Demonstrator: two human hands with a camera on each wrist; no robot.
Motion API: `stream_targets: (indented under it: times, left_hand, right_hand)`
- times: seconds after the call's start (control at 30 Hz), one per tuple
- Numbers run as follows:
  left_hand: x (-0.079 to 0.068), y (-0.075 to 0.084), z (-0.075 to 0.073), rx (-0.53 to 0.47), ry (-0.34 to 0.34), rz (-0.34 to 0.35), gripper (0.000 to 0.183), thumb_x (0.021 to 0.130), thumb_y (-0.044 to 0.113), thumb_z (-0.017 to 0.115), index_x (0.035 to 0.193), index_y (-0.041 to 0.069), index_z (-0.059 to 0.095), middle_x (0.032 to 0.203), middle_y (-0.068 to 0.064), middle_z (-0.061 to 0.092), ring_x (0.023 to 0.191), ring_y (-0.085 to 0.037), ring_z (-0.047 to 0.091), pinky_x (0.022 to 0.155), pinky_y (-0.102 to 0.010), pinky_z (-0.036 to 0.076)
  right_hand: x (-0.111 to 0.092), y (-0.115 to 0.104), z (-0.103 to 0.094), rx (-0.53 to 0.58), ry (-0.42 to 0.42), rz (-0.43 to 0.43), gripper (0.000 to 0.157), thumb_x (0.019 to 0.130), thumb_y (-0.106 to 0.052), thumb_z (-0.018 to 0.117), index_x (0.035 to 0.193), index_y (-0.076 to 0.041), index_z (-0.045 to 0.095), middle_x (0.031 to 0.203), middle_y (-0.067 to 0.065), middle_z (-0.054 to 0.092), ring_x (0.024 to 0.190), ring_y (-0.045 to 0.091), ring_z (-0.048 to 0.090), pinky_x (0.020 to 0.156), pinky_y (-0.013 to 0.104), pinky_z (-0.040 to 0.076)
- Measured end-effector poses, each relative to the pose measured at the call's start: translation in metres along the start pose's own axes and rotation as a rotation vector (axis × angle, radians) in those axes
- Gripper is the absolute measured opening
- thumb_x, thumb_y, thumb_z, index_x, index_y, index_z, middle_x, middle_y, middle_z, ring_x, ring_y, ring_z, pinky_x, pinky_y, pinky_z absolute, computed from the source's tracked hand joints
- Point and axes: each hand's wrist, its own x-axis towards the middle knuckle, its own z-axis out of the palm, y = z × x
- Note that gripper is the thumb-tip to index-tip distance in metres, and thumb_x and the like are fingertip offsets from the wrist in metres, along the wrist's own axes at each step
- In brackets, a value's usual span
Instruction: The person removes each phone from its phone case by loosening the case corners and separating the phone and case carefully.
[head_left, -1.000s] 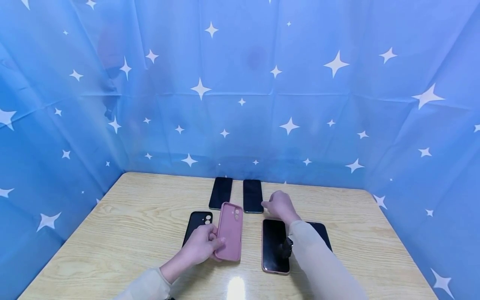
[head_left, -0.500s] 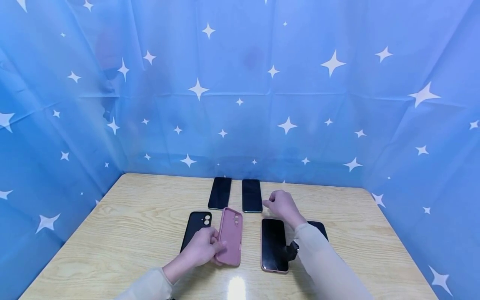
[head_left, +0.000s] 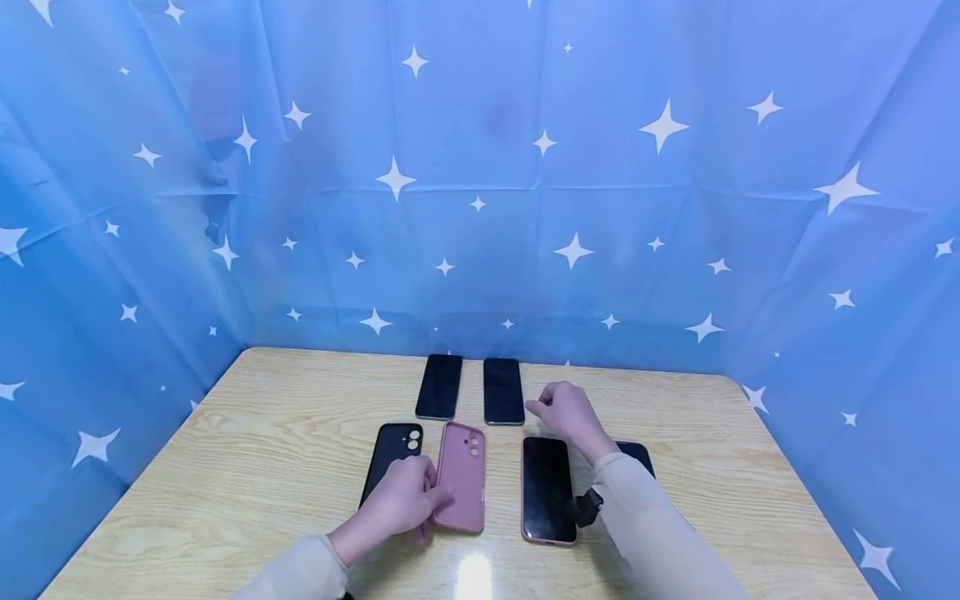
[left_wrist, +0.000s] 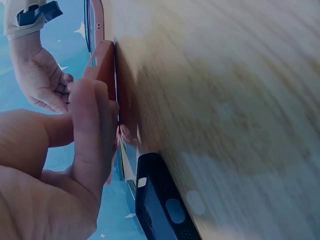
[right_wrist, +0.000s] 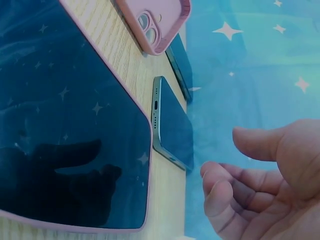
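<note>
My left hand pinches the left edge of a pink phone case, its hollow side up and camera cutouts at the far right corner. In the left wrist view the case lies low over the tabletop, with the fingers at its edge. Just left of it is a black phone case, partly covered by the hand. My right hand hovers beside a dark phone, thumb apart from loosely curled fingers and nothing in them. Nearer me lies a phone in a pink case, screen up.
Another dark phone lies at the back of the wooden table, left of the first. My right forearm partly covers one more dark phone-like slab. A blue curtain with white stars stands behind the table.
The pink case has come down from a tilted pose to nearly flat, shifting slightly toward me with my left hand. My right hand stays close to the same spot.
</note>
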Motion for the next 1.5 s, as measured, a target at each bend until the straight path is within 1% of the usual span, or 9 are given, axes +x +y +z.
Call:
stream_targets:
  times: [0.1, 0.47, 0.63, 0.87, 0.97, 1.07, 1.2, 1.37, 1.5]
  left_hand:
    - [0.001, -0.003, 0.002, 0.041, 0.001, 0.010, 0.030, 0.094, 0.010, 0.074, 0.075, 0.007, 0.051, 0.046, 0.001, 0.058, 0.035, -0.010, 0.058, 0.038, -0.029, 0.051]
    - [0.001, -0.001, 0.007, 0.074, 0.011, 0.013, 0.029, 0.094, 0.008, 0.074, 0.075, 0.006, 0.052, 0.047, 0.001, 0.057, 0.034, -0.009, 0.056, 0.036, -0.028, 0.050]
    - [0.001, 0.000, 0.007, 0.096, 0.005, 0.000, 0.029, 0.094, 0.008, 0.073, 0.075, 0.007, 0.052, 0.048, 0.000, 0.057, 0.034, -0.009, 0.057, 0.036, -0.027, 0.049]
    - [0.001, 0.004, 0.002, 0.151, 0.039, 0.011, 0.027, 0.095, 0.010, 0.072, 0.077, 0.007, 0.052, 0.051, 0.001, 0.055, 0.034, -0.008, 0.056, 0.037, -0.026, 0.048]
    - [0.001, 0.008, 0.000, 0.171, 0.065, 0.035, 0.025, 0.095, 0.011, 0.072, 0.079, 0.007, 0.054, 0.053, 0.002, 0.055, 0.034, -0.006, 0.053, 0.037, -0.025, 0.045]
    - [0.002, 0.012, 0.000, 0.201, 0.092, 0.069, 0.022, 0.094, 0.014, 0.074, 0.082, 0.008, 0.056, 0.057, 0.005, 0.054, 0.040, -0.003, 0.051, 0.039, -0.023, 0.041]
    - [0.003, 0.019, 0.003, 0.199, 0.107, 0.113, 0.019, 0.093, 0.015, 0.075, 0.089, 0.006, 0.059, 0.062, 0.005, 0.051, 0.050, -0.006, 0.046, 0.043, -0.024, 0.038]
    - [0.005, 0.027, 0.009, 0.152, 0.111, 0.187, 0.017, 0.091, 0.011, 0.074, 0.095, 0.001, 0.061, 0.065, 0.005, 0.051, 0.053, -0.005, 0.045, 0.044, -0.024, 0.038]
    - [0.009, 0.035, 0.017, 0.125, 0.089, 0.203, 0.018, 0.093, 0.014, 0.073, 0.100, 0.001, 0.062, 0.068, 0.005, 0.053, 0.056, -0.005, 0.045, 0.047, -0.023, 0.040]
  right_hand:
    - [-0.002, 0.001, 0.000, 0.006, -0.007, 0.007, 0.028, 0.101, -0.025, 0.069, 0.081, -0.005, 0.066, 0.066, 0.003, 0.050, 0.061, 0.019, 0.049, 0.058, 0.030, 0.039]
    - [-0.008, 0.004, 0.002, 0.013, -0.014, -0.012, 0.029, 0.102, -0.025, 0.066, 0.083, -0.003, 0.068, 0.063, 0.003, 0.051, 0.057, 0.018, 0.048, 0.055, 0.030, 0.039]
    - [-0.010, 0.006, 0.001, 0.008, -0.009, -0.035, 0.031, 0.102, -0.024, 0.066, 0.082, -0.001, 0.068, 0.062, 0.001, 0.049, 0.056, 0.017, 0.046, 0.056, 0.029, 0.037]
    - [-0.026, 0.003, -0.007, 0.000, -0.006, -0.066, 0.022, 0.102, -0.023, 0.066, 0.093, -0.005, 0.073, 0.076, 0.003, 0.063, 0.064, 0.017, 0.052, 0.058, 0.031, 0.043]
    - [-0.035, 0.002, -0.012, -0.008, 0.002, -0.082, 0.019, 0.102, -0.024, 0.067, 0.096, -0.007, 0.074, 0.081, 0.002, 0.065, 0.068, 0.016, 0.054, 0.060, 0.032, 0.046]
    - [-0.043, 0.004, -0.016, -0.002, 0.010, -0.091, 0.017, 0.101, -0.024, 0.067, 0.097, -0.008, 0.073, 0.082, 0.001, 0.065, 0.069, 0.016, 0.054, 0.060, 0.032, 0.046]
    - [-0.051, 0.011, -0.018, 0.010, 0.034, -0.106, 0.015, 0.101, -0.022, 0.067, 0.098, -0.008, 0.072, 0.081, 0.001, 0.065, 0.068, 0.015, 0.053, 0.059, 0.032, 0.046]
    - [-0.058, 0.023, -0.018, 0.029, 0.115, -0.135, 0.013, 0.101, -0.018, 0.067, 0.101, -0.008, 0.074, 0.084, 0.001, 0.068, 0.071, 0.013, 0.057, 0.062, 0.032, 0.048]
    - [-0.063, 0.032, -0.018, 0.035, 0.181, -0.148, 0.013, 0.102, -0.018, 0.066, 0.103, -0.008, 0.075, 0.090, 0.002, 0.072, 0.077, 0.014, 0.061, 0.068, 0.035, 0.053]
